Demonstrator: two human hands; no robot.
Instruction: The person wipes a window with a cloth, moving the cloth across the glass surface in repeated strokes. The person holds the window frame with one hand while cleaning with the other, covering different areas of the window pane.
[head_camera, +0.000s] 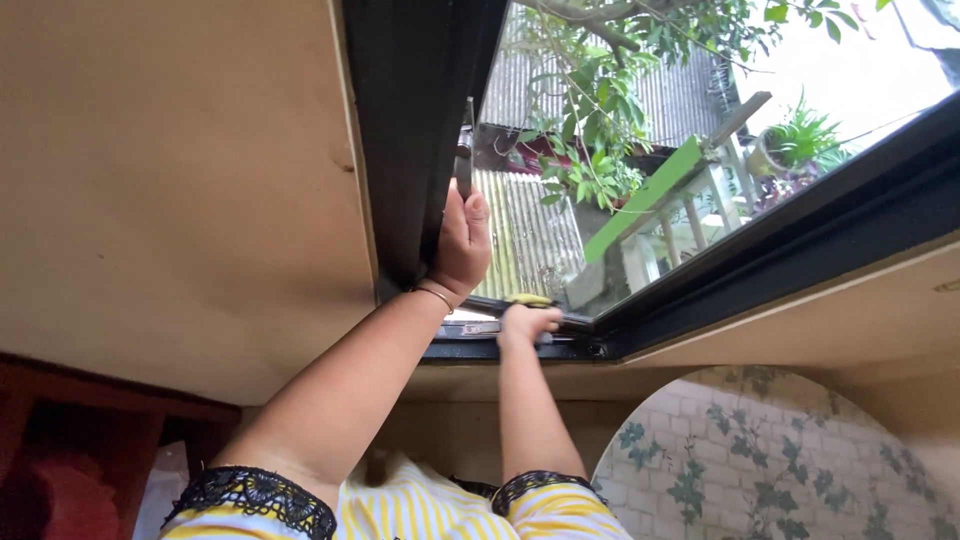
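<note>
My left hand (462, 243) is closed around the lower end of a dark window handle (465, 150) on the black window frame (405, 150). A thin gold bracelet (435, 293) sits on that wrist. My right hand (524, 325) rests on the frame's lower track (560, 350), fingers curled over a yellow cloth (530, 299) that pokes out above the knuckles. The two hands are a short span apart at the frame's corner. Both arms reach up from yellow striped sleeves with black lace trim (255, 495).
A beige wall (170, 180) runs beside the frame. A round table with a leaf-patterned cover (760, 460) lies at the lower right, and a red shelf (90, 440) at the lower left. Through the glass are corrugated metal roofs (525, 235), leafy branches (600, 110) and a potted plant (800, 140).
</note>
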